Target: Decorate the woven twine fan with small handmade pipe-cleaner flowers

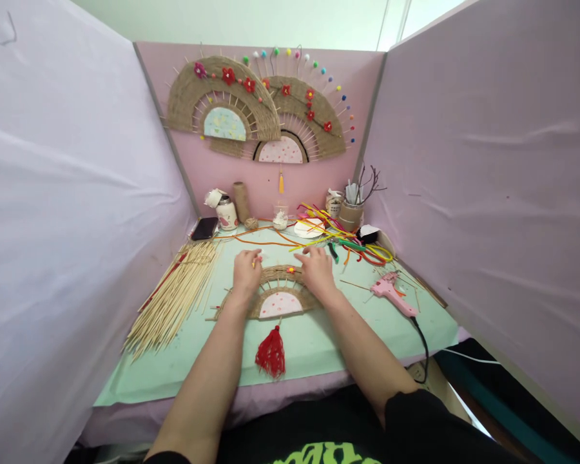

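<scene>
A small half-round fan [278,274] wound with brown twine lies on the green cloth, between my forearms. Its base is a white half disc [281,305] with pink dots, and a red tassel [271,353] hangs from it toward me. An orange-yellow flower [291,270] sits on the twine band. My left hand [247,274] is over the fan's left part, fingers closed on a small pink and yellow piece [257,260], mostly hidden. Above the right part is my right hand [318,269], its fingers apart and pointing left, with nothing visible in them.
Bamboo sticks [176,299] lie in a bundle at left, beside a phone [205,228]. To the right are a pink glue gun [391,293] with a black cord, green-handled pliers [350,245] and coloured pipe cleaners [319,216]. Larger twine fans [222,96] hang on the back panel.
</scene>
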The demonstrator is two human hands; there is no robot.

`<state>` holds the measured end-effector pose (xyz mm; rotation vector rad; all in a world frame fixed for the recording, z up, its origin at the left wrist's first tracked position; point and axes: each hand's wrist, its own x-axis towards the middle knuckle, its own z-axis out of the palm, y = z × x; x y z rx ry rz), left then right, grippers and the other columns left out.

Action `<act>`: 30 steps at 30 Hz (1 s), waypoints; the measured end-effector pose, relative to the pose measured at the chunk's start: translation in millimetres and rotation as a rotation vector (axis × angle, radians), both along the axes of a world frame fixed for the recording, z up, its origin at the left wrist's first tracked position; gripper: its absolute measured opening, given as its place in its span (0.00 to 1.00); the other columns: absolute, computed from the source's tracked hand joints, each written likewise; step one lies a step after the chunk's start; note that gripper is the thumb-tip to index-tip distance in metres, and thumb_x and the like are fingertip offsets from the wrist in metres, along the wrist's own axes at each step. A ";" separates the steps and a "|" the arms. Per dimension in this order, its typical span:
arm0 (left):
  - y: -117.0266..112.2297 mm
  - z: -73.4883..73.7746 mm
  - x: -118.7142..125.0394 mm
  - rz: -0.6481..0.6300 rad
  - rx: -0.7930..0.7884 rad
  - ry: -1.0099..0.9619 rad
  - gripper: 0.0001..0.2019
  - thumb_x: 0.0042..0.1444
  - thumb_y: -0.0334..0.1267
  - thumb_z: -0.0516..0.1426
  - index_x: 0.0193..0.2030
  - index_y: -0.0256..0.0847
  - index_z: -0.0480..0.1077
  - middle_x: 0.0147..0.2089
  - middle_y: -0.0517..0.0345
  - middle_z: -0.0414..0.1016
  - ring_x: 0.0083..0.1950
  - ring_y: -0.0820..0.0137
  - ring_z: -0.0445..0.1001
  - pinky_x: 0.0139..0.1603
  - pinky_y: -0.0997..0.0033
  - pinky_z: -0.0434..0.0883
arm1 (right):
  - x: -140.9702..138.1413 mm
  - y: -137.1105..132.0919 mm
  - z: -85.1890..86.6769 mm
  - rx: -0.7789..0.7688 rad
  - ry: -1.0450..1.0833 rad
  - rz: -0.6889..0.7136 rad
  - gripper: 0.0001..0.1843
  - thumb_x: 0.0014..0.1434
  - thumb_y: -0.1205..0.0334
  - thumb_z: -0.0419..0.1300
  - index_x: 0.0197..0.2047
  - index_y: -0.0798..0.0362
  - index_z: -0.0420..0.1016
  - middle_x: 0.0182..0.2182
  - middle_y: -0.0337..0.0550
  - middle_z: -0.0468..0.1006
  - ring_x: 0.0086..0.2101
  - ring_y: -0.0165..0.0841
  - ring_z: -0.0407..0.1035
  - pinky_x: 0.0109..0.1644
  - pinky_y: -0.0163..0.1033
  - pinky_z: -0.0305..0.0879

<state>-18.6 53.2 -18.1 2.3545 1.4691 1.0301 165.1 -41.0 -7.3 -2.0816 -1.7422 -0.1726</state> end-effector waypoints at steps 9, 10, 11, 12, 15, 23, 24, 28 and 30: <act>7.0 13.1 -27.2 0.221 -0.310 0.230 0.33 0.51 0.46 0.60 0.63 0.40 0.60 0.62 0.41 0.66 0.64 0.48 0.61 0.58 0.49 0.63 | 21.2 6.2 2.0 0.420 0.337 -0.059 0.22 0.58 0.72 0.48 0.50 0.51 0.78 0.45 0.50 0.72 0.49 0.41 0.60 0.53 0.46 0.58; 7.3 13.3 -26.1 0.211 -0.341 0.267 0.32 0.51 0.46 0.60 0.63 0.40 0.60 0.62 0.41 0.67 0.64 0.48 0.62 0.58 0.49 0.63 | 22.8 7.0 0.7 0.468 0.356 -0.041 0.21 0.58 0.72 0.49 0.48 0.51 0.79 0.44 0.49 0.72 0.47 0.41 0.61 0.53 0.47 0.58; 8.0 13.6 -24.8 0.205 -0.361 0.297 0.32 0.52 0.45 0.59 0.63 0.40 0.61 0.61 0.42 0.68 0.64 0.49 0.62 0.58 0.50 0.63 | 24.2 7.6 -0.5 0.514 0.372 -0.027 0.20 0.57 0.71 0.50 0.46 0.51 0.79 0.43 0.49 0.72 0.47 0.40 0.62 0.53 0.47 0.59; 9.1 13.6 -23.6 0.203 -0.375 0.318 0.31 0.52 0.45 0.59 0.63 0.41 0.61 0.61 0.42 0.68 0.63 0.49 0.63 0.58 0.50 0.63 | 25.3 8.0 -1.4 0.553 0.385 -0.016 0.19 0.57 0.71 0.50 0.45 0.51 0.79 0.42 0.48 0.72 0.46 0.40 0.63 0.53 0.48 0.59; 14.7 11.4 -21.9 0.184 -0.392 0.323 0.29 0.52 0.44 0.58 0.61 0.40 0.64 0.60 0.44 0.70 0.62 0.51 0.66 0.58 0.52 0.64 | 26.8 7.4 -1.9 0.601 0.434 0.000 0.18 0.58 0.70 0.50 0.44 0.50 0.79 0.42 0.47 0.73 0.45 0.40 0.64 0.52 0.48 0.61; 29.1 -1.6 -30.3 0.107 -0.323 0.296 0.24 0.53 0.45 0.59 0.55 0.33 0.71 0.52 0.42 0.75 0.55 0.52 0.71 0.58 0.56 0.64 | 28.6 -1.7 9.5 0.586 0.647 0.009 0.14 0.59 0.68 0.52 0.41 0.50 0.78 0.41 0.45 0.74 0.46 0.38 0.66 0.55 0.48 0.61; 28.4 -0.5 -31.1 0.110 -0.301 0.278 0.24 0.53 0.45 0.59 0.53 0.34 0.72 0.51 0.42 0.76 0.54 0.52 0.71 0.58 0.55 0.64 | 29.5 -2.3 10.9 0.586 0.665 0.001 0.14 0.59 0.68 0.52 0.41 0.50 0.78 0.41 0.45 0.74 0.46 0.37 0.66 0.55 0.47 0.61; 19.5 12.4 -28.9 0.211 -0.084 -0.008 0.23 0.53 0.48 0.60 0.51 0.37 0.73 0.50 0.46 0.76 0.53 0.56 0.71 0.57 0.54 0.65 | 33.9 -2.1 14.6 0.547 0.754 -0.015 0.12 0.59 0.67 0.54 0.40 0.50 0.78 0.42 0.44 0.74 0.46 0.37 0.68 0.54 0.46 0.62; 12.3 19.6 -23.0 0.245 0.052 -0.187 0.23 0.53 0.48 0.60 0.53 0.40 0.71 0.52 0.48 0.74 0.54 0.58 0.69 0.57 0.55 0.66 | 36.4 -1.7 16.8 0.516 0.819 -0.012 0.12 0.59 0.67 0.54 0.39 0.49 0.78 0.42 0.44 0.74 0.46 0.36 0.68 0.53 0.45 0.63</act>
